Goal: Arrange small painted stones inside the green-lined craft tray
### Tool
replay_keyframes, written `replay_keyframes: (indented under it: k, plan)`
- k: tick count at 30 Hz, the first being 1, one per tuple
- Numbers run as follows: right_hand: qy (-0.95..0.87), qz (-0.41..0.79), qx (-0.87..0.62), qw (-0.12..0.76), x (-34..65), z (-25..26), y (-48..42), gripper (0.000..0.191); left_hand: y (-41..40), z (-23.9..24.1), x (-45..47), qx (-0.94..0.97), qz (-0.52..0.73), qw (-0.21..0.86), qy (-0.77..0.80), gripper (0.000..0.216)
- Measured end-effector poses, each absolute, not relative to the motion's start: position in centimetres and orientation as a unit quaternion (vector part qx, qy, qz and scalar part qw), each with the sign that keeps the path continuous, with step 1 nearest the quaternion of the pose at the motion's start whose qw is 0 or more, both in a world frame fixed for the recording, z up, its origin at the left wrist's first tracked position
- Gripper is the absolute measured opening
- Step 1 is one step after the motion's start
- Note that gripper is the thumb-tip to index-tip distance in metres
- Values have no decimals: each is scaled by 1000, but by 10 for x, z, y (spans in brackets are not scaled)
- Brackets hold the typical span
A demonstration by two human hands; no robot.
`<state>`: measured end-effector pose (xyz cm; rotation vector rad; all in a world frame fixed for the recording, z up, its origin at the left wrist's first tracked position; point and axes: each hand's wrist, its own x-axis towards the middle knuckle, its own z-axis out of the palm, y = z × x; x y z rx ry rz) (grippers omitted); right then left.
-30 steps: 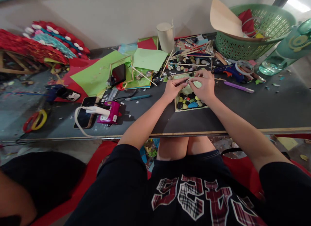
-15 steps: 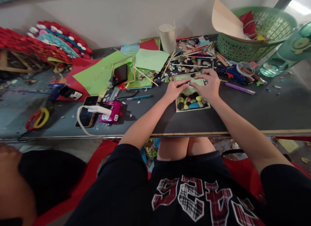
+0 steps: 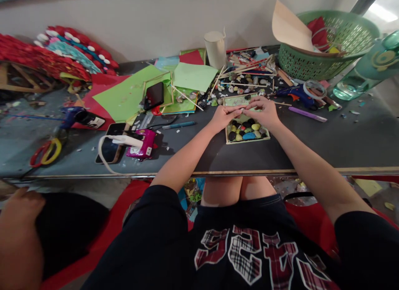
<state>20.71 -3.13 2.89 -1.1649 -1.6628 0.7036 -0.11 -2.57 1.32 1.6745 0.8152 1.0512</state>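
Note:
A small light-green framed board [image 3: 233,100] lies on the dark table, its near half covered with painted pebbles [image 3: 246,132] in black, yellow, blue and green. My left hand [image 3: 223,116] and my right hand [image 3: 261,110] meet over the board's middle, fingertips pinched together at the same spot. What they pinch is too small to make out. Loose pebbles [image 3: 240,83] and thin wooden sticks [image 3: 246,67] lie just beyond the board.
A blue glue gun [image 3: 294,93], tape roll [image 3: 314,88] and purple pen [image 3: 307,114] lie to the right, a green basket [image 3: 327,53] behind them. Green and red paper [image 3: 131,94], phones [image 3: 152,95] and a pink device [image 3: 141,143] sit left. Another person's hand [image 3: 18,236] is at bottom left.
My hands have drawn slightly closer to me over the board, the fingertips coming together. The other person's hand at the lower left has shifted.

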Motion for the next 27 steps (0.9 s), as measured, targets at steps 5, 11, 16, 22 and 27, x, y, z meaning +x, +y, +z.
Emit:
replay_keyframes:
  k: [5, 11, 16, 22, 27]
  plan:
    - [-653, 363, -475, 466, 206, 29, -30, 39, -25, 13, -2, 683, 433, 489, 327, 66]
    - [-631, 389, -455, 493, 200, 33, -29, 42, -23, 13, 5, 631, 481, 516, 322, 66]
    - [-623, 410, -420, 518, 198, 33, -28, 43, -25, 18, 6, 610, 491, 534, 318, 64]
    - [-622, 378, -458, 510, 197, 31, -28, 37, -23, 13, 4, 630, 473, 523, 326, 66]
    - [-636, 358, -461, 504, 197, 31, -29, 32, -22, 11, 4, 622, 475, 524, 336, 66]
